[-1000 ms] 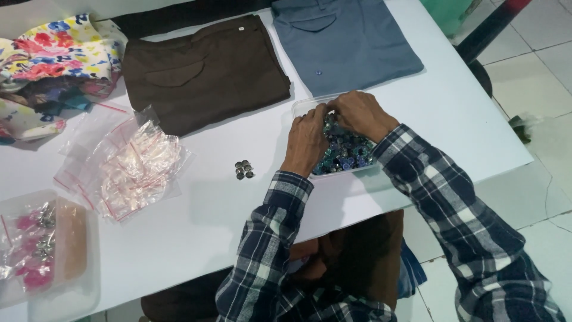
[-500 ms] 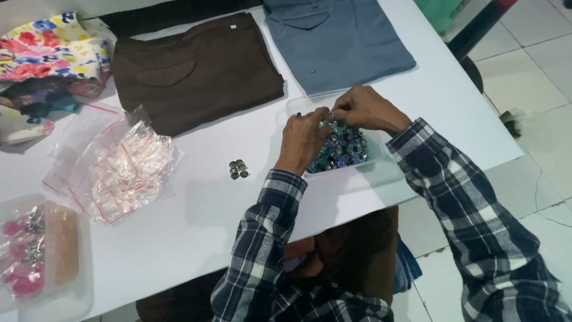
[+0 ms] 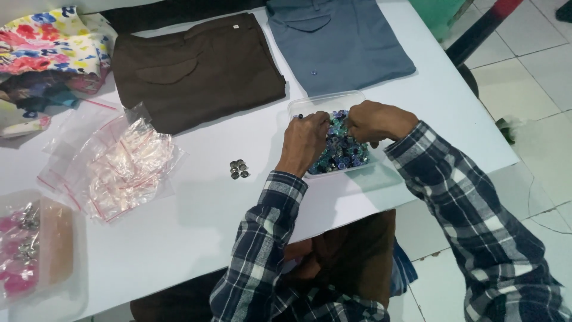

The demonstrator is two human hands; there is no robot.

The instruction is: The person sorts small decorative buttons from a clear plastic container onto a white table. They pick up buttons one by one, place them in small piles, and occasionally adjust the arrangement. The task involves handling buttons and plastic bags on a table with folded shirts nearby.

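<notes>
My left hand point(image 3: 305, 138) and right hand point(image 3: 374, 121) both rest in the clear plastic box point(image 3: 319, 102) of blue and green buttons point(image 3: 341, 154), which lie under and between them. Fingers curled; I cannot tell what they pinch. Four dark buttons point(image 3: 239, 169) sit at nine o'clock on the white surface point(image 3: 179, 232).

The setting is a small garment or tailoring workroom. On the white surface point(image 3: 179, 238) lie folded clothes, a brown garment point(image 3: 196, 71) and a grey-blue shirt point(image 3: 339, 42), beside floral fabric point(image 3: 47, 39), a heap of small clear zip bags point(image 3: 113, 164), a few loose metal buttons point(image 3: 239, 169) and a clear tray of mixed buttons point(image 3: 339, 146). The floor point(image 3: 524, 77) is pale tile.
</notes>
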